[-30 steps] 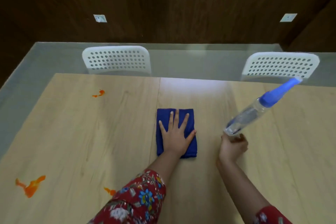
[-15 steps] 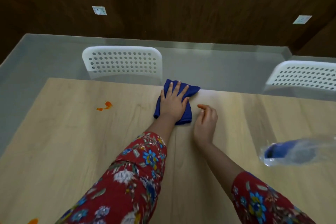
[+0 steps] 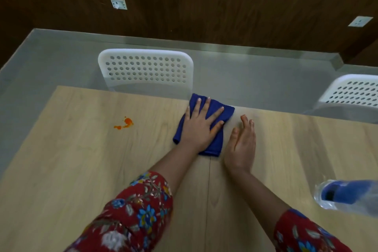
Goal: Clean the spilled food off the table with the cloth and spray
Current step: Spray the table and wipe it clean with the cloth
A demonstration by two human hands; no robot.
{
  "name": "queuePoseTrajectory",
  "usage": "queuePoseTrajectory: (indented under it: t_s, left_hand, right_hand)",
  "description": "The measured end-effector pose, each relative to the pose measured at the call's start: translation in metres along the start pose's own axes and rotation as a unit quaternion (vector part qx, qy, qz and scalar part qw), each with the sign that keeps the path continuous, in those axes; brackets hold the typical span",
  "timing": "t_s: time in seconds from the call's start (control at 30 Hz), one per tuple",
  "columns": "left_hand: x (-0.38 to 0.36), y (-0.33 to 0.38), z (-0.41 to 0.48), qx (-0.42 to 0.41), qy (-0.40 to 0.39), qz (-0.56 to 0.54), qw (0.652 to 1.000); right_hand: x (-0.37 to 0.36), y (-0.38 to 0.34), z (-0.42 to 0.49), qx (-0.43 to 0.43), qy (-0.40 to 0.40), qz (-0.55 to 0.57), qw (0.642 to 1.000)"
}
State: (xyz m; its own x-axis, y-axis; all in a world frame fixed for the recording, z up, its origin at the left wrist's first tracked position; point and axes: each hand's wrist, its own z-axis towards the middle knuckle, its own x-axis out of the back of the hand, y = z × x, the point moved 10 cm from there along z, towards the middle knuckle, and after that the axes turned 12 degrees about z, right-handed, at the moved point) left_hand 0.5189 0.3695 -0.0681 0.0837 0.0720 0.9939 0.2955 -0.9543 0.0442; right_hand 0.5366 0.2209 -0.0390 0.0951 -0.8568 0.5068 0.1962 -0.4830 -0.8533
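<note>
A folded blue cloth [image 3: 227,113] lies near the far edge of the light wooden table [image 3: 81,170]. My left hand [image 3: 201,127] presses flat on it with fingers spread. Just to the right of the cloth, my right hand [image 3: 243,145] rests on its edge on the table with straight fingers, holding nothing. An orange food spill [image 3: 125,123] marks the table to the left of the cloth. The clear spray bottle [image 3: 347,195] with a blue head stands at the right edge of the view, apart from both hands.
Two white perforated chairs stand beyond the far table edge, one [image 3: 146,69] behind the cloth and one [image 3: 353,94] at the right. Grey floor and a dark wooden wall lie behind them.
My right hand has let go of the spray bottle, which now stands at the right. My left hand has pushed the cloth to the far table edge. The right hand came beside it.
</note>
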Motion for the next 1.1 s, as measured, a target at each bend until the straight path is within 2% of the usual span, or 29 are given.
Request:
queuePoseTrajectory:
  t_s: [0.07, 0.17, 0.27, 0.33, 0.4, 0.53, 0.6, 0.7, 0.87, 1.03, 1.1]
  left_hand:
    - [0.003, -0.026, 0.003, 0.037, 0.004, 0.006, 0.999]
    - [0.007, -0.052, 0.008, 0.071, -0.001, 0.006, 0.997]
    - [0.011, -0.102, -0.004, 0.126, 0.0, -0.003, 0.992]
    - [0.011, -0.156, -0.022, 0.183, 0.001, -0.004, 0.983]
    - [0.01, -0.22, -0.048, 0.242, 0.004, -0.001, 0.97]
    - [0.008, -0.336, -0.098, 0.333, 0.01, 0.005, 0.943]
    - [0.008, -0.384, -0.113, 0.362, 0.012, 0.0, 0.932]
    - [0.009, -0.438, -0.121, 0.377, 0.021, -0.015, 0.926]
    - [0.01, -0.449, -0.124, 0.366, 0.036, -0.045, 0.929]
    - [0.004, -0.428, -0.226, 0.305, 0.067, -0.03, 0.95]
    - [0.0, -0.428, -0.259, 0.292, 0.055, -0.032, 0.954]
  right_hand:
    - [0.001, -0.002, -0.001, 0.001, 0.005, 0.004, 1.0]
    - [-0.007, -0.008, 0.0, 0.015, -0.014, -0.054, 0.998]
    - [-0.06, -0.042, -0.012, 0.086, -0.142, -0.124, 0.978]
    - [-0.108, -0.073, -0.028, 0.155, -0.23, -0.146, 0.95]
    - [-0.152, -0.097, -0.042, 0.18, -0.28, -0.157, 0.93]
    - [-0.208, -0.112, -0.068, 0.207, -0.335, -0.197, 0.898]
    - [-0.211, -0.109, -0.073, 0.216, -0.329, -0.21, 0.895]
    - [-0.212, -0.105, -0.072, 0.215, -0.322, -0.21, 0.898]
    - [-0.208, -0.103, -0.07, 0.209, -0.309, -0.206, 0.904]
    - [-0.207, -0.104, -0.069, 0.207, -0.313, -0.208, 0.903]
    - [-0.207, -0.104, -0.073, 0.208, -0.315, -0.213, 0.901]
